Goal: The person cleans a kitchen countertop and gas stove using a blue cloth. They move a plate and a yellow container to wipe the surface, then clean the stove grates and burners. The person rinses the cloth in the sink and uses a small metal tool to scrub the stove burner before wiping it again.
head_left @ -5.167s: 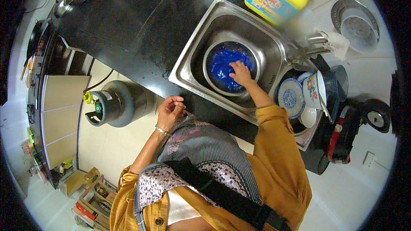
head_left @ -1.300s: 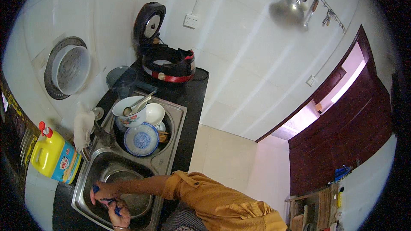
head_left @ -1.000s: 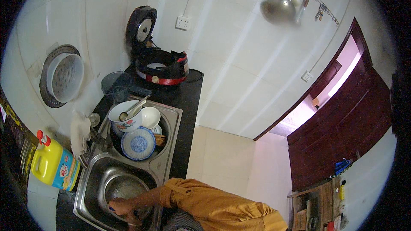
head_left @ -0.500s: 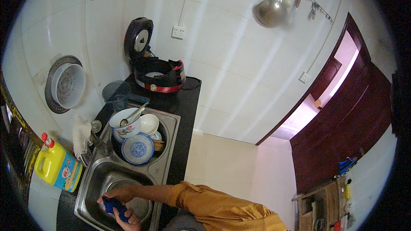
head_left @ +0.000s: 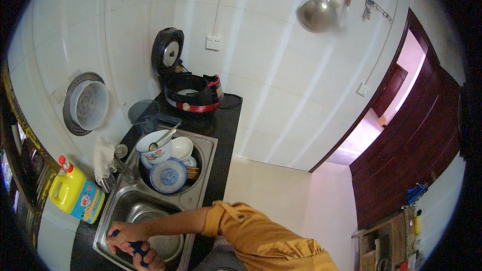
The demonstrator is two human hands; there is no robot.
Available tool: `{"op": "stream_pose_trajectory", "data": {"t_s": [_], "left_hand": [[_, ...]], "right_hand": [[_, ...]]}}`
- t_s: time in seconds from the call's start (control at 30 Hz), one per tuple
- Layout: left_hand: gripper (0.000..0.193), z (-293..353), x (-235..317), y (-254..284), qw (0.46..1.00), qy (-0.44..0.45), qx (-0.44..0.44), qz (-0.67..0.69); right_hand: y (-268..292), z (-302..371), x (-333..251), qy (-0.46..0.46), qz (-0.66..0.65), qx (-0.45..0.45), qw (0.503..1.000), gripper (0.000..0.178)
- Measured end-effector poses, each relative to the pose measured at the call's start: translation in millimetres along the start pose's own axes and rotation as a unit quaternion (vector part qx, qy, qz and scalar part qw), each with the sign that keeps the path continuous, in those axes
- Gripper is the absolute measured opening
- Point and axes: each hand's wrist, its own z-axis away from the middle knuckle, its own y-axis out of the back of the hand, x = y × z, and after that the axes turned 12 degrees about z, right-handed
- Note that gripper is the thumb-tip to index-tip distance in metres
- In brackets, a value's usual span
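My fingers (head_left: 111, 244) are closed around the bunched blue cloth (head_left: 137, 246) — right hand (head_left: 128, 231) and left hand (head_left: 155, 261) gripping close together — over the steel sink (head_left: 119, 209), probably so any drips fall inside, not onto the black counter (head_left: 218, 170).

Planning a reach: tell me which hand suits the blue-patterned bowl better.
Probably the right hand: it's nearer the blue-patterned bowl, and its forearm lies between bowl and left hand. Both hands grip the blue cloth.
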Motion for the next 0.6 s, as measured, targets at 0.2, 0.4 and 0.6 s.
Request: {"op": "stream_pose_trajectory", "data": {"t_s": [0.2,0.4,0.6], "left_hand": [[0.010,8.4,10.8,4.2,0.927,-0.098,0.296,-0.206],[0.011,11.9,42.0,75.3,0.878,-0.038,0.379,-0.290],[0.036,24.1,55.0,154.2,0.797,-0.065,0.420,-0.430]], "right_hand": [[-16.4,-2.9,-3.4,-0.033,0.166,0.049,0.984,0.032],[-29.3,-13.7,89.6,0.146,0.474,0.221,0.840,0.034],[-34.3,-10.3,148.4,-0.032,0.481,0.149,0.863,0.028]]}}
